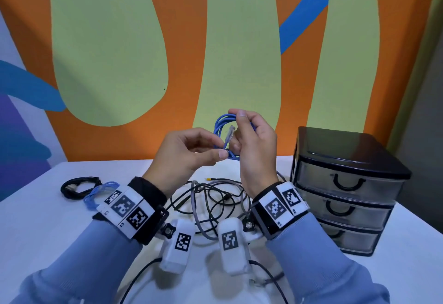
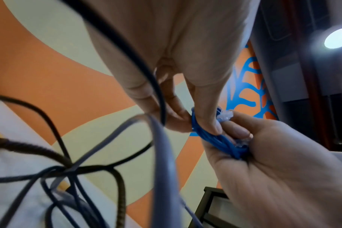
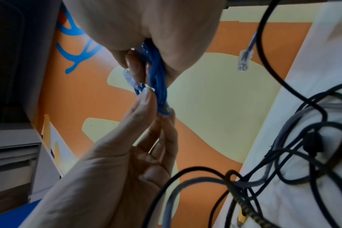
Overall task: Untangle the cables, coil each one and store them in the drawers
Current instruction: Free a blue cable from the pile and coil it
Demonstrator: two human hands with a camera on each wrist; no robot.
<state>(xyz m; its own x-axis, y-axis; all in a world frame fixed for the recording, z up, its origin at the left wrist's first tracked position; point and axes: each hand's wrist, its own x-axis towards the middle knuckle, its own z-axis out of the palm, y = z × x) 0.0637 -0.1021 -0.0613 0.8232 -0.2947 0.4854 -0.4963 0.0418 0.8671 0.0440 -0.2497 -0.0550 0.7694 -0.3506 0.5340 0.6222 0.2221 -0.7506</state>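
Observation:
Both hands are raised above the table with a blue network cable (image 1: 221,126) wound into a small coil between them. My right hand (image 1: 239,121) grips the coil's right side, its fingers curled round the strands (image 3: 158,80). My left hand (image 1: 221,153) pinches the cable's end near the coil's bottom, thumb against forefinger (image 2: 211,123). A clear plug (image 1: 230,132) sticks up in the middle of the coil. Below the hands a tangle of black and grey cables (image 1: 215,198) lies on the white table (image 1: 48,219).
A black drawer unit (image 1: 345,188) with three shut translucent drawers stands at the right. At the left lie a coiled black cable (image 1: 79,187) and a coiled light blue cable (image 1: 98,194). A painted wall rises right behind the table.

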